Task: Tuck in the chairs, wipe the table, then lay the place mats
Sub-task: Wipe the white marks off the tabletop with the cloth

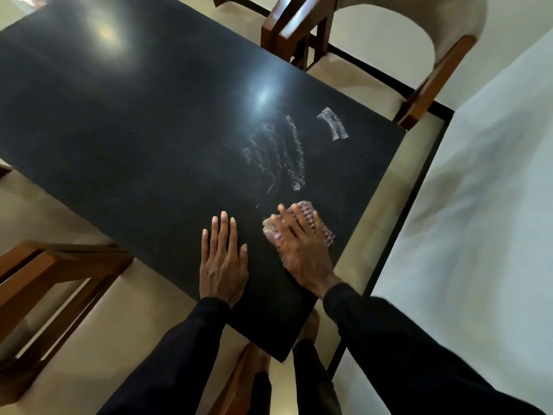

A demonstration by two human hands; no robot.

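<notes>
A long black table [134, 121] fills most of the view. My right hand [302, 250] presses flat on a purple-and-white checked cloth [320, 226] near the table's near right corner. My left hand [223, 262] lies flat on the tabletop just left of it, fingers spread, holding nothing. Pale wet streaks [284, 151] mark the surface just beyond the cloth. A wooden chair with a beige curved back [443, 46] stands at the table's far right side, its seat partly under the top.
Another wooden chair frame [45, 280] stands at the near left side of the table. A white wall [478, 220] runs close along the right, with a narrow strip of beige floor [386, 214] between it and the table. My feet show below the table corner.
</notes>
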